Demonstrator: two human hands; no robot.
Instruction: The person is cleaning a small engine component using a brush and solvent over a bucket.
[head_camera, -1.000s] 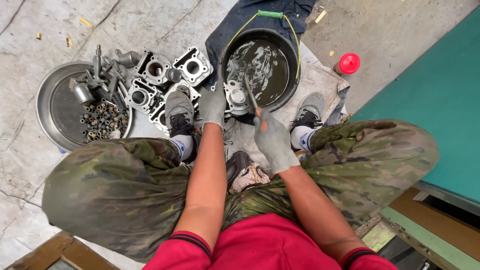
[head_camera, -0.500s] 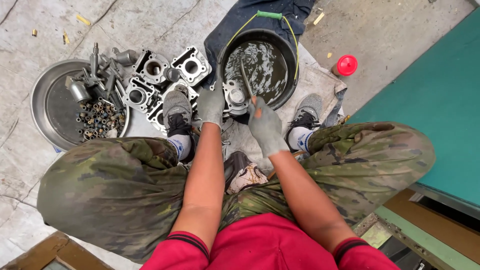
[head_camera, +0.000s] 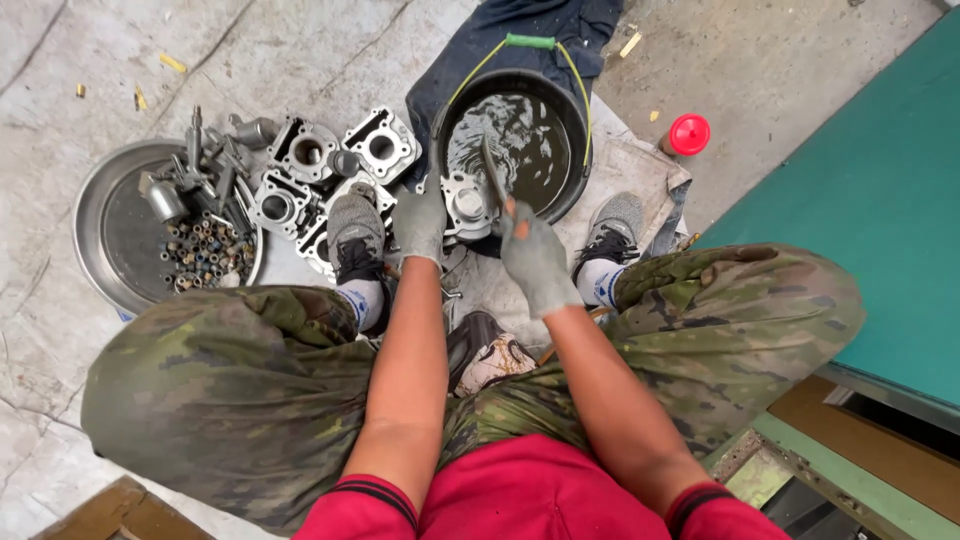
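Head view, looking down: green panel (head_camera: 880, 200) at right; round metal tray (head_camera: 110, 240) of small parts at left; black bucket (head_camera: 520, 140) of dark liquid. Gloved left hand (head_camera: 420, 225) grips a metal engine part (head_camera: 465, 205) at the bucket's rim; right hand (head_camera: 535, 255) is closed around a thin tool (head_camera: 493, 175). Red cap (head_camera: 689, 134) lies beyond.

- Cracked grey concrete floor (head_camera: 120, 60) under even daylight.
- Right of the floor, a green painted panel (head_camera: 880, 210), edged by a pale green frame (head_camera: 850, 470).
- Small yellow scraps (head_camera: 172, 63) scattered on the floor.
- Wooden board (head_camera: 110, 505) at the floor's lower left corner.
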